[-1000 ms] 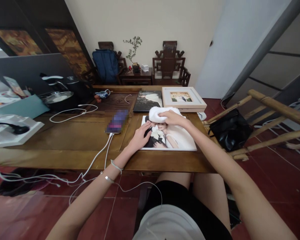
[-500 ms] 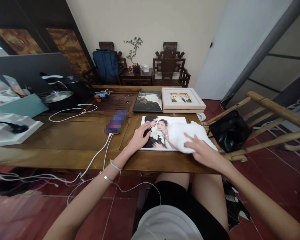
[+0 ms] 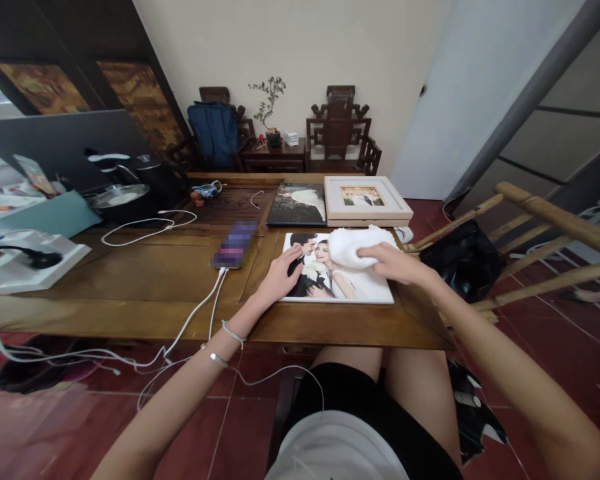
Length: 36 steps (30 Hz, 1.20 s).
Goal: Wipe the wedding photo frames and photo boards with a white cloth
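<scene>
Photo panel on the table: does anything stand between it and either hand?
The white cloth lies between the right hand and the photo panel; nothing visible separates the left hand from it.

- You're in what looks like a home, probably a sitting room.
- Across from you, carved chairs flank a side table bearing a plant; a backpack sits on the left-hand chair.
- Your wooden table carries a kettle, a pot and a plugged-in phone.
- The photo before you shows a couple, and a framed picture lies beyond it, both household keepsakes by their look.
- Below you, red tiles cover the floor.
</scene>
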{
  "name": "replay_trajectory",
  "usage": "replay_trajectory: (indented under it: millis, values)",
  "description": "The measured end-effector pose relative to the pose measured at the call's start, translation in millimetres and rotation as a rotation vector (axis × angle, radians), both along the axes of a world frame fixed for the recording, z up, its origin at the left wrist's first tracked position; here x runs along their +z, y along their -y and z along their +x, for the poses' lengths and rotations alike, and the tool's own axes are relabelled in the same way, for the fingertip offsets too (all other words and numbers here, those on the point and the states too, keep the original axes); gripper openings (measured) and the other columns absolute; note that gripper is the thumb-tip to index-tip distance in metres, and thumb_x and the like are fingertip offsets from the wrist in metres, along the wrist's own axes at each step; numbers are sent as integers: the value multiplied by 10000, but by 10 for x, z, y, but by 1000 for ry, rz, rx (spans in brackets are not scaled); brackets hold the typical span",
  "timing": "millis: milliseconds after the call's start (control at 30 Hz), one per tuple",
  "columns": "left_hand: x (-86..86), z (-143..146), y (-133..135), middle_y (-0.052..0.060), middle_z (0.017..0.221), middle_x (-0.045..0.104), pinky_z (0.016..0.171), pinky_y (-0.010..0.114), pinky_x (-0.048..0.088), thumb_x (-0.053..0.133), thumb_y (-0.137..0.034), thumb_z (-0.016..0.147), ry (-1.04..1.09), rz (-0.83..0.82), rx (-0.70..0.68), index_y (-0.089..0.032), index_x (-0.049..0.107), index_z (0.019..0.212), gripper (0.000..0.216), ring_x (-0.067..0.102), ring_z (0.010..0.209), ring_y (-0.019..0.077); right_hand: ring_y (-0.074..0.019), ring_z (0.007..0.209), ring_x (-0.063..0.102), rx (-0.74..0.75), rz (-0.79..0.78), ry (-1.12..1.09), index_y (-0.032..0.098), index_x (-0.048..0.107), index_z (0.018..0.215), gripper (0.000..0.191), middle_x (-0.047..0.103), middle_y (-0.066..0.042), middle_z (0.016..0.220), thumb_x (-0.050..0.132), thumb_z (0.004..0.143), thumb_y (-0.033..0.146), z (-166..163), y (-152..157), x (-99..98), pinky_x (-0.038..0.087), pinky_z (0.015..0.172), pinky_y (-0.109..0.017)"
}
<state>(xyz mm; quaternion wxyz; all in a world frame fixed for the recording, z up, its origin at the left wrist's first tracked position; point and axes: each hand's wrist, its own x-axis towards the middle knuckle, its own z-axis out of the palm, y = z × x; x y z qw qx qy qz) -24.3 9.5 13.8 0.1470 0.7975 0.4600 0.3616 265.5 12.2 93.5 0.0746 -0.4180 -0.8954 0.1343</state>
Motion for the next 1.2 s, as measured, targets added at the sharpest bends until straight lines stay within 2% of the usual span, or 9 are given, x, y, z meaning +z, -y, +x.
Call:
replay_trajectory:
  millis: [167,333,433,567,767,900,967,1067,1200]
  values:
    - [12,-8,7,143,1365,517,1120,408,328,470,-250,878,-4,-1,-6,-102,585,1227,396,449,1301,234,-263,1010,587,15,-13,-5,184,664,1069,538,672,-60,1124,410,609,71,-94,-624,139,424,883,-353]
    - [5,-1,5,148,1363,519,1121,404,328,473,-244,876,4,0,-3,-93,583,1228,399,449,1301,232,-263,1002,586,-38,19,-30,196,668,1071,535,679,-59,1097,434,603,85,-100,-716,163,425,884,-356]
    - [0,4,3,139,1360,523,1118,414,333,471,-244,874,5,1,5,-107,587,1222,391,450,1300,231,-261,921,600,-1,-13,-23,186,676,1019,510,697,-55,1009,412,594,83,-48,-490,123,441,827,-351]
    - [-16,6,-2,137,1354,531,1118,415,334,472,-237,868,14,10,5,-113,592,1211,385,456,1295,232,-244,886,609,-14,-29,28,205,660,1042,527,694,-46,940,396,609,60,38,99,24,452,812,-335]
    - [-27,8,-5,147,1354,528,1119,406,332,476,-235,861,16,11,5,-99,594,1204,387,460,1292,235,-258,1257,464,6,-19,37,260,635,1079,606,597,-41,1272,385,601,-15,13,1073,-56,296,1070,-440]
    - [-21,10,-3,128,1367,519,1116,408,339,473,-235,862,14,-1,2,-121,592,1206,382,456,1295,227,-242,1362,329,34,-66,56,231,629,1065,590,568,-83,1307,360,609,-30,-73,1329,-12,238,1104,-468]
    - [-19,11,-1,122,1367,520,1115,405,340,470,-234,862,13,1,6,-128,592,1205,379,457,1295,220,-241,1354,343,47,-63,47,223,626,1069,593,562,-91,1314,359,605,-32,-99,1265,-3,253,1096,-464]
    - [-10,12,5,128,1359,528,1119,403,334,468,-238,863,10,2,11,-122,592,1206,383,458,1294,217,-259,1290,432,62,-21,22,197,625,1087,595,606,-101,1248,358,606,-30,-134,939,-15,314,1051,-447]
    - [5,6,11,138,1352,532,1121,403,329,468,-248,868,12,0,3,-113,592,1207,385,456,1296,225,-253,941,633,57,-10,-2,175,640,1092,574,700,-78,1008,376,612,4,-228,263,-6,441,868,-360]
